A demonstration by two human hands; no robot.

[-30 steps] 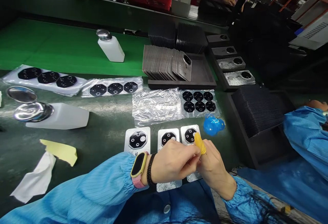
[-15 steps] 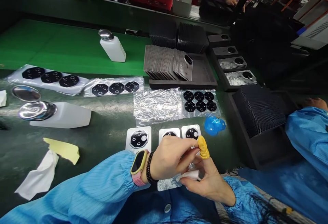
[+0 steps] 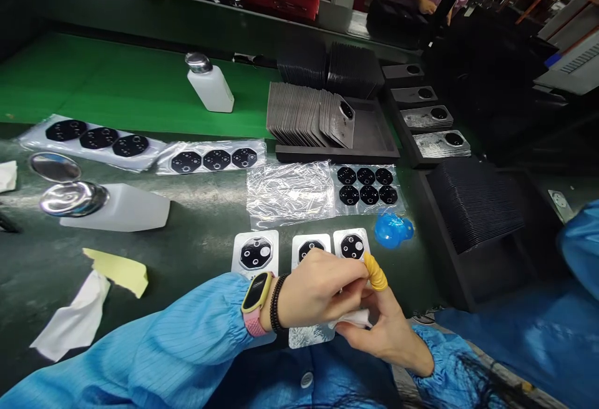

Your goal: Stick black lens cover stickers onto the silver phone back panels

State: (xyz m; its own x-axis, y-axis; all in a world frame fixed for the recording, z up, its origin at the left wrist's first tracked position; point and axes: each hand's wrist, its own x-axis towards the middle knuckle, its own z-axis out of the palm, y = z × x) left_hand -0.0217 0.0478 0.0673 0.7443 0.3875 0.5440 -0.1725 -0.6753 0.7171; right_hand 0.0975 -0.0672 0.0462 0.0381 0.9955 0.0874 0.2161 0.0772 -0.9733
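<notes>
On the index finger of my right hand (image 3: 390, 331) is a yellow finger cot (image 3: 375, 271). My left hand (image 3: 318, 287), wearing a watch and a dark bead bracelet, pinches the cot near its tip. A crumpled white cloth (image 3: 355, 319) is held between the thumb and curled fingers of my right hand. Beneath and behind the hands lie silver plates with black octagonal faces: a left plate (image 3: 237, 262), a middle plate (image 3: 296, 253) and a right plate (image 3: 339, 239). My hands hide their lower parts.
Plastic sheets with black octagon stickers (image 3: 349, 195) lie beyond the plates, near a blue rubber piece (image 3: 392, 230). White bottles (image 3: 213, 89) stand at left. A tray (image 3: 337, 154) holds stacked plates. Another black tray (image 3: 461, 271) and a co-worker's blue sleeve (image 3: 583, 240) are at right.
My left fingers have shifted slightly at the yellow finger cot, which looks more wrinkled. The co-worker's hand at right has left view, and a small plate now shows there.
</notes>
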